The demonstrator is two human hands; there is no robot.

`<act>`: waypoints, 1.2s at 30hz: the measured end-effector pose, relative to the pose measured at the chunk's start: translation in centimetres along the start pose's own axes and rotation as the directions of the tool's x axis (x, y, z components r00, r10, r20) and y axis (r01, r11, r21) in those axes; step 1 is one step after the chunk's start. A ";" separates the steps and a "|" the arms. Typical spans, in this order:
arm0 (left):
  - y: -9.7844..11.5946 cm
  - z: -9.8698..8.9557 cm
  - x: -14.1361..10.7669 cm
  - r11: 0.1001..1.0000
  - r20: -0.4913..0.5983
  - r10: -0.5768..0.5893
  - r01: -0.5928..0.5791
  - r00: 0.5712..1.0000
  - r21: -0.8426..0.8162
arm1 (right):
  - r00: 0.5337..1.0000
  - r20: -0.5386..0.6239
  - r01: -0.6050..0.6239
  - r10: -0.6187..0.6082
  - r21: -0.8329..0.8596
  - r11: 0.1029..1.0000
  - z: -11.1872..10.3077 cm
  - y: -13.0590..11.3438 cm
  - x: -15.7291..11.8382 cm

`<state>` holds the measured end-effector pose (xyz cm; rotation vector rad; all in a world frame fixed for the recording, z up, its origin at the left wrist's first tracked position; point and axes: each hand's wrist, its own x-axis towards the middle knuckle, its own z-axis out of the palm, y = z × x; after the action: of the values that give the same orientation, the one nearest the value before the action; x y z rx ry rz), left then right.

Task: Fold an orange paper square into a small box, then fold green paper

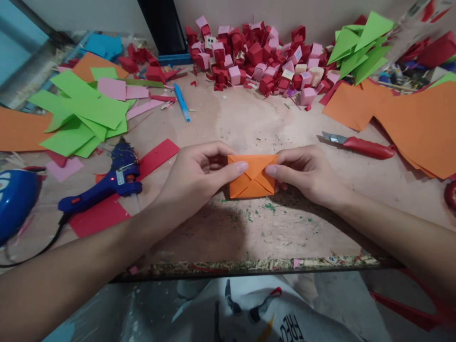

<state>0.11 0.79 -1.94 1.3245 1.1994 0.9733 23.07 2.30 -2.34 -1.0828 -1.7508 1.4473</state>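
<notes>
A small orange folded paper (252, 185), creased like an envelope with flaps meeting near its middle, is held just above the table. My left hand (208, 168) pinches its left side, thumb on top and fingers curled behind. On the opposite side my right hand (302, 173) grips it the same way, its thumb lying on the front. The fingertips behind the paper are mostly hidden. To the left of my left forearm lies a blue glue gun (114, 178) with a small red light on it. A red-handled utility knife (366, 145), blade out, rests beyond my right hand.
Red and pink paper cubes (256, 57) are heaped at the back. Green paper strips (85, 107) pile up at left, near a blue pen (182, 102). Orange sheets (420, 123) and green folded pieces (363, 47) lie at right. The table edge (228, 268) runs close to me.
</notes>
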 end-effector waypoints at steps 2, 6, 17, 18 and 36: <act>0.1 0.1 0.0 0.998 0.078 -0.054 0.056 0.995 -0.022 | 1.000 -0.006 -0.003 0.003 0.000 1.000 0.0 -0.1 0.0; 0.3 0.3 -0.2 0.991 0.120 -0.130 0.126 0.984 0.042 | 1.000 -0.008 -0.009 0.009 0.003 1.000 0.1 -0.1 0.1; 0.9 0.5 -0.4 0.988 0.111 -0.145 0.137 0.983 0.072 | 0.991 0.112 -0.078 0.070 0.070 0.995 0.2 0.2 0.1; 0.9 0.5 -0.3 0.987 0.115 -0.151 0.143 0.982 0.073 | 0.992 0.105 -0.083 0.076 0.062 0.995 0.2 0.2 0.1; 1.1 0.6 -0.4 0.988 0.148 -0.138 0.126 0.979 0.085 | 0.999 -0.005 -0.033 0.033 0.003 0.999 0.5 0.2 0.1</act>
<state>0.80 0.34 -0.94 1.3351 1.1987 0.7241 22.64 2.21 -2.59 -1.1174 -1.7346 1.4656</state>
